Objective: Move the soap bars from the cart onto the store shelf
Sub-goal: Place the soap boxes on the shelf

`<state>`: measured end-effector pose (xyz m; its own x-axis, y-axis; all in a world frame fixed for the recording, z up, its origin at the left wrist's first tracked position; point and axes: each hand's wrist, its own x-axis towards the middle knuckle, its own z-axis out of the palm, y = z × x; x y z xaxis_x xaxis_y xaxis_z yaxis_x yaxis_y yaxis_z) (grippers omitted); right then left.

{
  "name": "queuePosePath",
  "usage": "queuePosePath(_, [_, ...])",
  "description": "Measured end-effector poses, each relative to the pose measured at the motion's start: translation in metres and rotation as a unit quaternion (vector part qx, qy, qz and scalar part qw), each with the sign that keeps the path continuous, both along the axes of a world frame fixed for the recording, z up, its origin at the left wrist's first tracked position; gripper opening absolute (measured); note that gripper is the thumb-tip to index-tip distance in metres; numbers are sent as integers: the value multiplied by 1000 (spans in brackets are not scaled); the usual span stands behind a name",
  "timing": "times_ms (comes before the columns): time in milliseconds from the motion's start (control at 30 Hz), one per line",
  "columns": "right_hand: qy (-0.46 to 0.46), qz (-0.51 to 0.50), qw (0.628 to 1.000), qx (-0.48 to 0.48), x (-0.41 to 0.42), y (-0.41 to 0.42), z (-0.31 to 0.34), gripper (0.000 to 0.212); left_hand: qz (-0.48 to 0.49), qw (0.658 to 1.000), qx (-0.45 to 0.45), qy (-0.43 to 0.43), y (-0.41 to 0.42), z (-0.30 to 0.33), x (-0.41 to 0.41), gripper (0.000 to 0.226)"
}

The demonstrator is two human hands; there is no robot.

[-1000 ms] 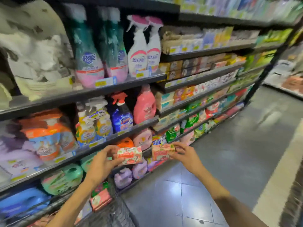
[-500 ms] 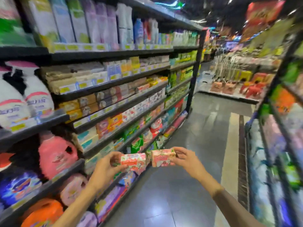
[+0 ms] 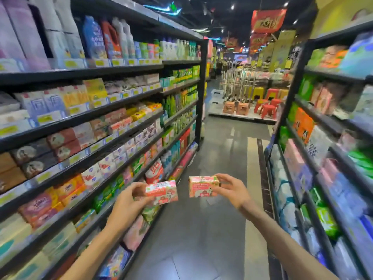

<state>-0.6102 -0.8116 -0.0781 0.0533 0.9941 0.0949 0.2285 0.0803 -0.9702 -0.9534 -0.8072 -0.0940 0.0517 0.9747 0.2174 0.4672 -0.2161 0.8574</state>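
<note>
My left hand (image 3: 129,201) grips a pink boxed soap bar (image 3: 162,193) at waist height, close to the left shelving. My right hand (image 3: 232,190) pinches a second pink soap box (image 3: 202,186) by its right end, over the aisle floor. The two boxes are side by side with a small gap between them. The store shelf (image 3: 113,142) with rows of boxed soaps runs along my left. The cart is out of view.
Tall black shelving on the left carries detergent bottles (image 3: 105,39) above and soap boxes below. Another shelf unit (image 3: 323,158) lines the right side. A grey tiled aisle (image 3: 218,154) runs ahead to a display of plastic stools (image 3: 266,107).
The view has swung up and right from the lower shelves and cart to look down the aisle. Both hands keep their soap boxes, now slightly further apart.
</note>
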Motion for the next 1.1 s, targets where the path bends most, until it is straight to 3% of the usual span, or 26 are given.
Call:
queuePosePath(333, [1, 7, 1000, 11, 28, 192, 0, 38, -21, 1000, -7, -10, 205, 6, 37, 38])
queuePosePath(567, [-6, 65, 998, 21, 2, 335, 9, 36, 41, 999, -5, -28, 303, 21, 19, 37])
queuePosePath(867, [-40, 213, 975, 48, -66, 527, 5, 40, 225, 974, 18, -28, 393, 28, -31, 35])
queuePosePath(1100, [-34, 352, 934, 54, -121, 646, 21, 47, 378, 925, 19, -26, 443, 42, -40, 37])
